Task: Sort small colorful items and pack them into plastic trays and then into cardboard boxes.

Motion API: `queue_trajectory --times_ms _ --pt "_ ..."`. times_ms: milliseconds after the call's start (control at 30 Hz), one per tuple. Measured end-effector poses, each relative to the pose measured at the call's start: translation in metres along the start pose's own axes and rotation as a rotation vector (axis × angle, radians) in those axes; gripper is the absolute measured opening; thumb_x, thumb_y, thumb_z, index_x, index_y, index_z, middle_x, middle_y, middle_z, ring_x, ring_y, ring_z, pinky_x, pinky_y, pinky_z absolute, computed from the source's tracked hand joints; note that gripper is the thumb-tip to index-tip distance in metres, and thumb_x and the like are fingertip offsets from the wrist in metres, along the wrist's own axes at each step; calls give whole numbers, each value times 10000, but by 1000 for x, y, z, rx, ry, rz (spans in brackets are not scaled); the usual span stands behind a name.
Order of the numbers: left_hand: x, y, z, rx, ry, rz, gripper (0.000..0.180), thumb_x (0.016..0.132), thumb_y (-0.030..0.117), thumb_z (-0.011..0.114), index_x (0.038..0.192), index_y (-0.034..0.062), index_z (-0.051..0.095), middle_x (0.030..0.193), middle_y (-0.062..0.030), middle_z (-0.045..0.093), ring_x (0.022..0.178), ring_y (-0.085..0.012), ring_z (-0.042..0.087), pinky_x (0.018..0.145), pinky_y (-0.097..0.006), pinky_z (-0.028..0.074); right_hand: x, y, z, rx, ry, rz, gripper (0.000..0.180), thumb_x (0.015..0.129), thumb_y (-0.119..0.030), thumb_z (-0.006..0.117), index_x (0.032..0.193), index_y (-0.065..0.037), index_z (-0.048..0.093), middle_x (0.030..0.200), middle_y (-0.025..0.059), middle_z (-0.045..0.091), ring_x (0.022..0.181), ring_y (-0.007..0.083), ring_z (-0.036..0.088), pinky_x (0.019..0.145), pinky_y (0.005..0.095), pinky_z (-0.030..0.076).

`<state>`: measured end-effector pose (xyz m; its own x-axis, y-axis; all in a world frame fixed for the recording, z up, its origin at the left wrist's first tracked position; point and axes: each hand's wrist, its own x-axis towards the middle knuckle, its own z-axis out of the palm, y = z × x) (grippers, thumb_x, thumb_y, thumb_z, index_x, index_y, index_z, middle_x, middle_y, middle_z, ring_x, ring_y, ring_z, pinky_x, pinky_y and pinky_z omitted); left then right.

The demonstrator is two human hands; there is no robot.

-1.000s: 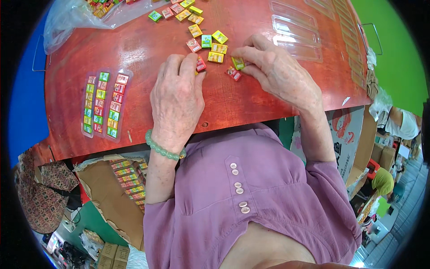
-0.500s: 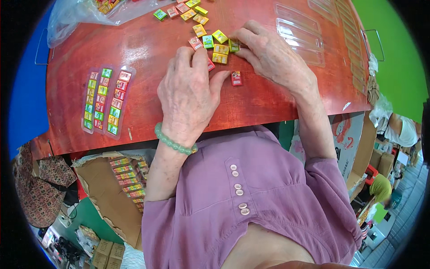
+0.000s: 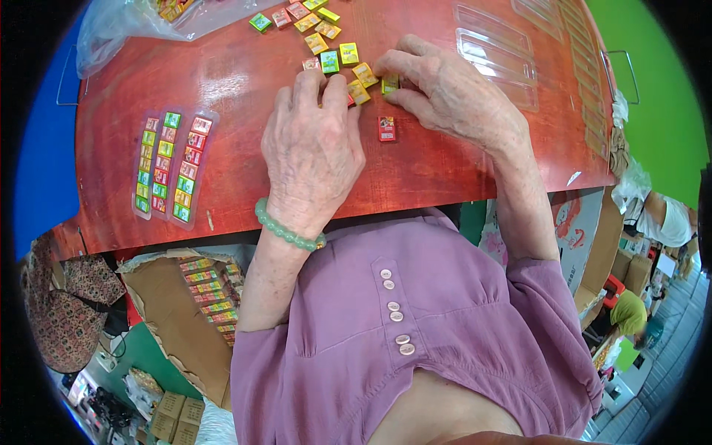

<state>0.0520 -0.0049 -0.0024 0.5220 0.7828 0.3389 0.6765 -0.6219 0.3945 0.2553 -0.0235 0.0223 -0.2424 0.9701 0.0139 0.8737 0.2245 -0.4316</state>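
Small printed boxes in red, yellow, green and orange lie in a loose group on the red table [image 3: 252, 148]. My right hand [image 3: 456, 96] pinches a yellow-green small box [image 3: 389, 83] between thumb and fingers. Bent over the near side of the group, my left hand [image 3: 311, 152] has its fingers curled down and closed. A red small box [image 3: 351, 99] peeks out by its thumb and index finger, mostly hidden. Just beyond the fingers are a green small box [image 3: 329, 61] and a yellow one [image 3: 349, 53]. A single red small box [image 3: 387, 128] lies apart between my hands.
Three clear plastic strips [image 3: 187, 185] filled with small boxes lie at the left. Clear trays [image 3: 497, 67] rest at the right. A plastic bag [image 3: 122, 33] holding more boxes is at the far left. Below the table edge, a cardboard box [image 3: 159, 297] holds filled strips.
Several boxes near my hands have shifted and turned, some moving left. My left thumb has drawn in toward its fingers. My right hand still has the yellow-green box, now more upright.
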Motion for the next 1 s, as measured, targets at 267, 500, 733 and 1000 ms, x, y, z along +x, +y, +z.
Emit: queue_trajectory --times_ms 267,500,733,1000 --pt "-1 -13 -5 -142 5 42 364 833 98 766 1176 27 668 1151 -116 590 989 -315 619 811 -426 547 -7 6 -2 -4 18 34 273 919 -125 701 1182 -68 653 1032 149 626 934 352 655 796 442 534" --pt "0 -16 -5 -160 -29 52 357 825 129 780 1158 40 687 1097 -96 599 952 -297 630 775 -423 554 9 -4 -8 6 -45 -22 407 931 -165 702 1329 -149 620 1051 149 606 934 356 654 800 444 532" --pt "3 -13 1 -108 38 79 243 839 142 769 1063 65 715 1013 -59 610 871 -271 621 715 -405 550 5 2 2 38 29 -67 330 925 -169 708 1245 -115 647 1044 131 610 937 354 653 795 438 534" --pt "-4 -18 -3 -122 29 168 223 843 143 770 1044 66 713 1026 -58 620 880 -263 618 728 -398 551 -13 -1 4 55 50 -43 265 921 -155 697 1144 -37 615 1034 147 615 981 365 635 835 446 520"
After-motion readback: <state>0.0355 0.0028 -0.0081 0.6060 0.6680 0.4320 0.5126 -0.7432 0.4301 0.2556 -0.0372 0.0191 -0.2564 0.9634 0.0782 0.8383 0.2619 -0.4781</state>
